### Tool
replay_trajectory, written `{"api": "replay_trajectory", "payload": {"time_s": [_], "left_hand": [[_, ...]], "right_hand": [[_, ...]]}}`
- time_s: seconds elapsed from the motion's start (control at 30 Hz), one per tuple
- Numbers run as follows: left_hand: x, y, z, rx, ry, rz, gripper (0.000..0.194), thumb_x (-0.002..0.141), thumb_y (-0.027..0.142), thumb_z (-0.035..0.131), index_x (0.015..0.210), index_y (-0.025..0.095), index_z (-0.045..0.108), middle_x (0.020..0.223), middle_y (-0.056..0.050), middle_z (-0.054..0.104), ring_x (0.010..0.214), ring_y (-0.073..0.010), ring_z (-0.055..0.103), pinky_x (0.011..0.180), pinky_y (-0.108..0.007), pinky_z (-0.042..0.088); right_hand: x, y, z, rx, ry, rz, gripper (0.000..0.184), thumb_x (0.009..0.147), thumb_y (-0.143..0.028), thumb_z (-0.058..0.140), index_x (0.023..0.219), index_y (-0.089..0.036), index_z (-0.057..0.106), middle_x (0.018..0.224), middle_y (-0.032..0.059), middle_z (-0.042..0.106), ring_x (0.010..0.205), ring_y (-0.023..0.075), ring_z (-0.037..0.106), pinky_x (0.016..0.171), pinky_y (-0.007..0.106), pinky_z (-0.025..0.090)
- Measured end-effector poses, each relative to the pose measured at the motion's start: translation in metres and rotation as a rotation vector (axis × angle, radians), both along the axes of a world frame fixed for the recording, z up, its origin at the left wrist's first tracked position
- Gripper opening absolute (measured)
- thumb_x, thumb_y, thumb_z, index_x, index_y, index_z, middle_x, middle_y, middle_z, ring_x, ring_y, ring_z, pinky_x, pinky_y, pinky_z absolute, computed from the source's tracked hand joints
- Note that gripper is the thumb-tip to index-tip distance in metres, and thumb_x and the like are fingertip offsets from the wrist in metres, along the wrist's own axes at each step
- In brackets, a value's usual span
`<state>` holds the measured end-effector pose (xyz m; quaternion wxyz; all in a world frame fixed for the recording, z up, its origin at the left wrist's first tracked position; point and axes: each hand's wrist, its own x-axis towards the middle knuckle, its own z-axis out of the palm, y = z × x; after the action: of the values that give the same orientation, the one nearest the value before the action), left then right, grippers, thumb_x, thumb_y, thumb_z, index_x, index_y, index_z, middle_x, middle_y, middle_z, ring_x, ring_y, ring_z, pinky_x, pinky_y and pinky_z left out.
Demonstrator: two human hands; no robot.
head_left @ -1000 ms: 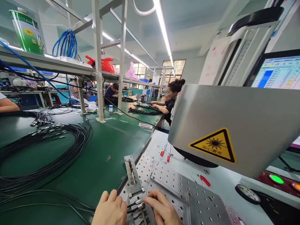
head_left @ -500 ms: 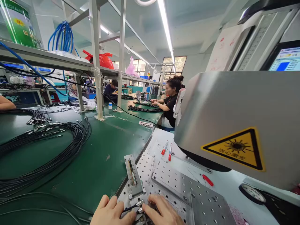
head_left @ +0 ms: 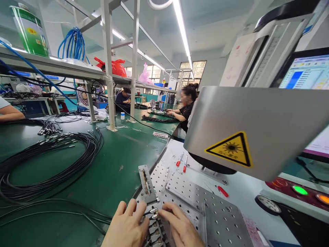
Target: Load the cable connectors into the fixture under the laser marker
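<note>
Two metal cable connectors (head_left: 154, 213) lie side by side at the head of a slotted metal fixture (head_left: 157, 232), low in the middle. A black cable runs from them under my left hand (head_left: 130, 224), whose curled index finger and thumb close round it; the exact grip is partly hidden. My right hand (head_left: 181, 226) lies to the right of the fixture, its fingers stretched out and a fingertip touching the connector ends. Above the connectors, a metal block with a ruled scale (head_left: 147, 185) joins the fixture.
A laser head with a yellow warning sign (head_left: 232, 149) overhangs the perforated metal plate (head_left: 218, 219) at right. Red-capped markers (head_left: 182, 161) lie behind. Bundled black cables (head_left: 84, 161) cover the green table's left. Shelf posts (head_left: 109, 68) and co-workers (head_left: 186, 106) are farther back.
The view has swung right and slightly closer, showing more of the screen and lit buttons. My left hand has shifted up beside the connectors, and more fixture slots show between my hands.
</note>
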<state>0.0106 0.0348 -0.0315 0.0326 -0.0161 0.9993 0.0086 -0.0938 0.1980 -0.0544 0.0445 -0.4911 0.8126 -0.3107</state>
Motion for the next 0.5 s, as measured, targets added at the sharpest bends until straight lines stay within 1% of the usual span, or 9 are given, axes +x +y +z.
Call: {"api": "replay_trajectory", "payload": {"time_s": [0.03,0.1,0.17,0.23,0.3,0.33,0.37,0.43,0.5], "left_hand": [[0.004,-0.001,-0.003,-0.032,0.026,-0.038,0.017,0.088,0.031,0.036,0.092,0.026,0.052,0.113,0.001,0.047,0.095,-0.0219,0.042,0.071,-0.034,0.031],[0.012,-0.004,-0.016,-0.107,0.093,-0.116,0.016,0.088,0.03,0.039,0.084,0.023,0.053,0.089,0.001,0.056,0.08,-0.018,0.046,0.064,-0.03,0.029],[0.019,-0.008,-0.031,-0.147,0.204,-0.162,0.019,0.087,0.03,0.042,0.072,0.02,0.051,0.067,0.002,0.053,0.066,-0.0151,0.045,0.06,-0.03,0.026],[0.023,-0.011,-0.039,-0.105,0.294,-0.164,0.02,0.085,0.03,0.044,0.069,0.02,0.049,0.064,0.003,0.051,0.061,-0.014,0.043,0.058,-0.028,0.026],[0.022,-0.01,-0.036,-0.005,0.291,-0.102,0.012,0.083,0.021,0.046,0.073,0.021,0.05,0.07,0.003,0.053,0.063,-0.0138,0.044,0.058,-0.026,0.028],[0.02,-0.008,-0.031,0.03,0.272,-0.052,0.012,0.081,0.013,0.044,0.075,0.021,0.051,0.073,0.003,0.054,0.066,-0.0142,0.045,0.058,-0.025,0.03],[0.018,-0.006,-0.025,0.041,0.249,0.005,0.018,0.079,0.007,0.041,0.077,0.021,0.052,0.077,0.002,0.054,0.069,-0.015,0.045,0.059,-0.025,0.032],[0.013,-0.001,-0.015,0.001,0.174,0.084,0.033,0.07,-0.004,0.032,0.078,0.02,0.054,0.082,0.0,0.054,0.073,-0.0169,0.047,0.061,-0.025,0.035],[0.009,0.001,-0.012,-0.065,0.102,0.097,0.039,0.066,-0.007,0.028,0.078,0.018,0.055,0.084,-0.002,0.054,0.075,-0.0186,0.048,0.064,-0.027,0.038]], "right_hand": [[-0.001,0.002,0.0,-0.028,-0.058,-0.019,0.041,0.077,-0.009,0.031,0.109,-0.018,0.054,0.111,0.0095,0.047,0.105,0.0156,0.046,0.09,0.028,0.042],[-0.003,0.005,-0.002,-0.056,-0.169,-0.084,0.041,0.08,-0.013,0.029,0.114,-0.019,0.051,0.116,0.0089,0.045,0.108,0.0154,0.044,0.094,0.029,0.039],[-0.004,0.006,-0.004,-0.039,-0.247,-0.124,0.041,0.081,-0.015,0.028,0.115,-0.02,0.05,0.117,0.008,0.044,0.108,0.0161,0.044,0.094,0.032,0.039],[-0.003,0.005,-0.004,-0.011,-0.286,-0.129,0.04,0.081,-0.015,0.027,0.113,-0.021,0.051,0.117,0.0074,0.043,0.108,0.0166,0.043,0.094,0.034,0.038],[-0.002,0.005,-0.004,-0.014,-0.294,-0.122,0.04,0.08,-0.014,0.027,0.112,-0.021,0.051,0.116,0.0072,0.043,0.106,0.0161,0.043,0.094,0.034,0.037],[-0.002,0.005,-0.003,-0.024,-0.292,-0.115,0.04,0.08,-0.013,0.028,0.111,-0.021,0.051,0.115,0.007,0.043,0.105,0.0156,0.044,0.093,0.034,0.037],[-0.001,0.005,-0.003,-0.036,-0.288,-0.106,0.04,0.079,-0.013,0.028,0.111,-0.021,0.051,0.113,0.0066,0.044,0.104,0.0149,0.044,0.093,0.033,0.037],[-0.001,0.005,-0.003,-0.063,-0.265,-0.089,0.039,0.08,-0.012,0.027,0.109,-0.022,0.052,0.11,0.0056,0.046,0.102,0.0133,0.046,0.092,0.03,0.038],[-0.001,0.006,-0.004,-0.083,-0.228,-0.078,0.038,0.08,-0.012,0.027,0.106,-0.022,0.053,0.107,0.0052,0.047,0.1,0.012,0.047,0.09,0.027,0.039]]}}
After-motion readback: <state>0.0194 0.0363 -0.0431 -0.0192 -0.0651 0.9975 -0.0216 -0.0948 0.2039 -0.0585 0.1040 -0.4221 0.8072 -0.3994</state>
